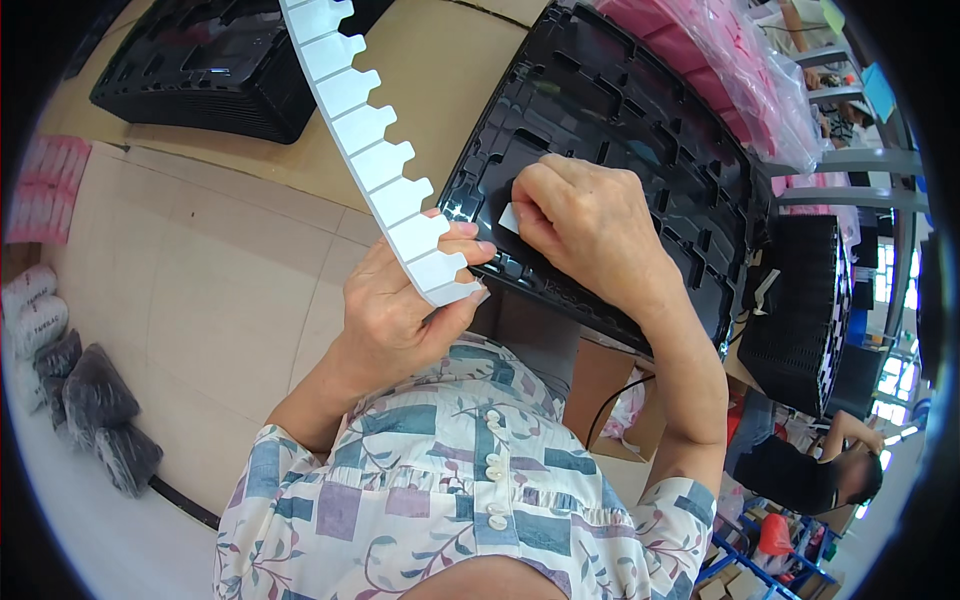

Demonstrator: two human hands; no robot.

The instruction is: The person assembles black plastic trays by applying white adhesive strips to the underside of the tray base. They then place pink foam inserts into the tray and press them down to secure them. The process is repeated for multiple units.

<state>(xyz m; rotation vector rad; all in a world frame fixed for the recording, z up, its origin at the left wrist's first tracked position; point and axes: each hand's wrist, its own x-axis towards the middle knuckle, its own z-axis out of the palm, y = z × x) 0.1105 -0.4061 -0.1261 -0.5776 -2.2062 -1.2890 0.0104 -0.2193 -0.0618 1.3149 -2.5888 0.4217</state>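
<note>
My left hand (392,305) grips the lower end of a long strip of whitish-grey stickers (362,135). The strip rises past the upper edge of the view, and a row of notched tabs runs down its right side. Between the pinched fingers of my right hand (590,220) is a small white sticker (509,218). That hand is over the near left part of a black plastic tray (640,130) with moulded recesses. Whether the sticker touches the tray is hidden by my fingers. My left fingertips are close to the tray's near left corner.
Stacked black trays (215,75) stand on the tan table (420,70) at the upper left, and another black stack (795,310) is at the right. Pink trays in clear plastic (720,70) lie beyond the tray. An open cardboard box (590,390) sits below; a person (800,460) is at the right.
</note>
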